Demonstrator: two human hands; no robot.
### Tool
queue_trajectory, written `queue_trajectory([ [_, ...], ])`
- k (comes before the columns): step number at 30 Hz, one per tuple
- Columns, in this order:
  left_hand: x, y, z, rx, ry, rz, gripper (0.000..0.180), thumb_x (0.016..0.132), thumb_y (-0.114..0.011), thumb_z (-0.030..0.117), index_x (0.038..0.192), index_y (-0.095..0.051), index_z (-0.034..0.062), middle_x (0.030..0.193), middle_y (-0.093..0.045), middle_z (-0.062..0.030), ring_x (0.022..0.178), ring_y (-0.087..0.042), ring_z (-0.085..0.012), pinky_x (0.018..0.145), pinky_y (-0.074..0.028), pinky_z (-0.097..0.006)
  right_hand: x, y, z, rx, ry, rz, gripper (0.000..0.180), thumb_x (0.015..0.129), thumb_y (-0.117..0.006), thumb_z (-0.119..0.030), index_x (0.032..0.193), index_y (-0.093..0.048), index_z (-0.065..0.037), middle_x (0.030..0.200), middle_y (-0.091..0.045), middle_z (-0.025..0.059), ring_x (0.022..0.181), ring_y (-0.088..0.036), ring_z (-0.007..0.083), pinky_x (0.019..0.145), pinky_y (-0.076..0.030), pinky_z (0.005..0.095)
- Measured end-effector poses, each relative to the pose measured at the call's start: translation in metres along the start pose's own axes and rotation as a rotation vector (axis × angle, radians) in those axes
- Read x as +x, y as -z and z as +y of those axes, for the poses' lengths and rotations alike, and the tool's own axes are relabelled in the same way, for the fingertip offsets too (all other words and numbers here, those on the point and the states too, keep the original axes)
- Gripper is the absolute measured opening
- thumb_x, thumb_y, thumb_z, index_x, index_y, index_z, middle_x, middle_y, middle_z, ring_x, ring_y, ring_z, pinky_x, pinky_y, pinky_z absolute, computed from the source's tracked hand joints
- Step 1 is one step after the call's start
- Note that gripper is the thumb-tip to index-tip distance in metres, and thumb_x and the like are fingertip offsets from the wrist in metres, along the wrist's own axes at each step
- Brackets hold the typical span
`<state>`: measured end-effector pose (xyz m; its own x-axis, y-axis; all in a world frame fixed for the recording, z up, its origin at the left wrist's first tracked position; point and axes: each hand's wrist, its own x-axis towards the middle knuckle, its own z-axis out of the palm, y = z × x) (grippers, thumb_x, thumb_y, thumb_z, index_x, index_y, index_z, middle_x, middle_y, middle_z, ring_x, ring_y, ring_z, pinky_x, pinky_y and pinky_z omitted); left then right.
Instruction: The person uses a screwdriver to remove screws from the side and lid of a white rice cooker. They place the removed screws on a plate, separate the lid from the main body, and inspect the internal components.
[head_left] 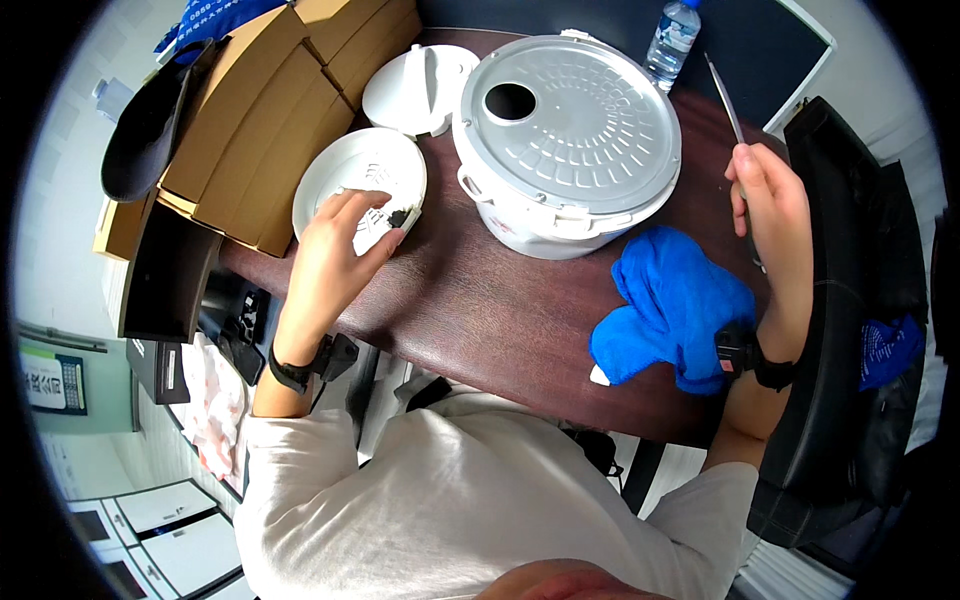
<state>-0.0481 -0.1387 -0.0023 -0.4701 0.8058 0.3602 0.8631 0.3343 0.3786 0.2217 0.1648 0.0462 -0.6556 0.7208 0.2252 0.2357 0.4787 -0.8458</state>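
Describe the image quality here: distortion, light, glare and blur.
Head view: strong fisheye, black corners, table edge bowed; soft even light with a mild sheen on the cooker lid; both the left hand and right hand sharp.

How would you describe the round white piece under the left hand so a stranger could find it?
Start at the big white cooker body mid-table. Just left of it, beside the cardboard boxes, lies a flat white disc under the left hand. Unlike the lid behind it, it has no handle.

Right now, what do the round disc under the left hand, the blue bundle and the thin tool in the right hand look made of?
Round disc: white matte plastic, apparently moulded.
Blue bundle: soft cloth, crumpled folds.
Thin tool: probably metal, slim and grey with a sheen.
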Motion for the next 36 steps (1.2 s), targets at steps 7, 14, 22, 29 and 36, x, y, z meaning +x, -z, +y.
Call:
queue_trajectory([
  [7,-0.01,-0.042,-0.029,0.092,0.193,-0.138,0.044,0.081,-0.074,0.017,0.119,-0.062,-0.0004,0.11,-0.065,-0.0201,0.099,-0.064,-0.0395,0.086,-0.052,-0.044,0.01,-0.018,0.015,0.1,-0.097,-0.023,0.039,0.097,-0.061,-0.043,0.09,-0.061,-0.005,0.058,-0.047,-0.0036,0.046,-0.045,0.0042,0.042,-0.035,0.0213],
  [14,-0.013,-0.056,-0.023,0.006,0.118,-0.093,0.023,0.084,-0.067,0.006,0.107,-0.063,0.0035,0.104,-0.062,-0.018,0.089,-0.066,-0.0372,0.079,-0.053,-0.043,0.019,-0.026,0.028,0.222,-0.21,-0.071,0.051,0.096,-0.062,-0.046,0.115,-0.055,0.001,0.064,-0.049,-0.001,0.044,-0.046,0.0067,0.039,-0.036,0.0215],
  [22,-0.032,-0.041,-0.024,-0.027,0.004,-0.152,0.021,0.082,-0.065,0.001,0.103,-0.063,0.0013,0.106,-0.063,-0.0168,0.098,-0.063,-0.0378,0.084,-0.051,-0.043,0.02,-0.029,0.035,0.251,-0.193,-0.087,0.047,0.098,-0.059,-0.046,0.113,-0.055,-0.002,0.064,-0.05,-0.0012,0.044,-0.047,0.0065,0.039,-0.037,0.0212],
  [29,-0.049,-0.022,-0.038,-0.103,-0.087,-0.212,0.023,0.079,-0.066,-0.002,0.101,-0.062,0.0022,0.116,-0.063,-0.0157,0.108,-0.059,-0.0374,0.092,-0.048,-0.044,0.021,-0.023,0.035,0.321,-0.212,-0.002,0.04,0.101,-0.055,-0.042,0.114,-0.055,-0.004,0.066,-0.051,-0.0001,0.045,-0.05,0.0075,0.04,-0.041,0.0219],
  [36,-0.05,-0.004,-0.054,-0.088,-0.014,-0.297,0.036,0.075,-0.074,0.005,0.109,-0.062,0.0047,0.121,-0.062,-0.0132,0.117,-0.055,-0.0349,0.107,-0.04,-0.046,0.029,-0.013,0.064,0.513,-0.36,-0.079,0.031,0.102,-0.055,-0.03,0.121,-0.054,-0.005,0.08,-0.058,0.004,0.063,-0.06,0.0132,0.054,-0.051,0.0282],
])
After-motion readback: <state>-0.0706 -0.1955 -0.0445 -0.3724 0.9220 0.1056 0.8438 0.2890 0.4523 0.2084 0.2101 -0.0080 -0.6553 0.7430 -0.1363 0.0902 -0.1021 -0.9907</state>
